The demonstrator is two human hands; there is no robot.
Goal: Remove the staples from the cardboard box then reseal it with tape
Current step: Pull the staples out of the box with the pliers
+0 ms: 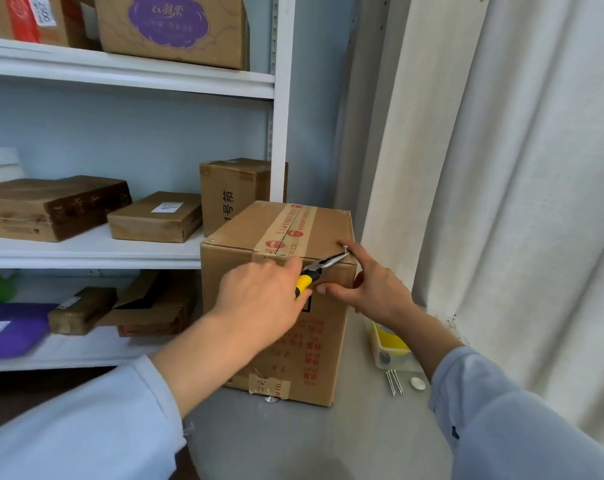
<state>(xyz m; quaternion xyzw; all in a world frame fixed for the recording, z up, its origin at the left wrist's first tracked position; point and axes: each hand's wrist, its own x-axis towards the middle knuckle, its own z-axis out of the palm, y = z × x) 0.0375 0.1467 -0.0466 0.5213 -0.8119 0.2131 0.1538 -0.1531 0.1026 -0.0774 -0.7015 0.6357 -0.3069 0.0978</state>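
A brown cardboard box (245,237) with printed tape along its top seam stands on the grey floor beside the shelf. My left hand (259,299) grips the yellow handles of needle-nose pliers (323,266). The plier tips reach a metal pin (345,249) standing up at the box's near right top corner. My right hand (373,285) rests on that corner, index finger along the top edge by the pin and thumb pressed on the front face.
White shelving (127,251) with several cardboard parcels stands at the left. A clear plastic tub (390,351) with yellow contents sits on the floor to the right of the box, with three loose metal pins (394,381) and a small white disc (417,382) beside it. A pale curtain hangs at the right.
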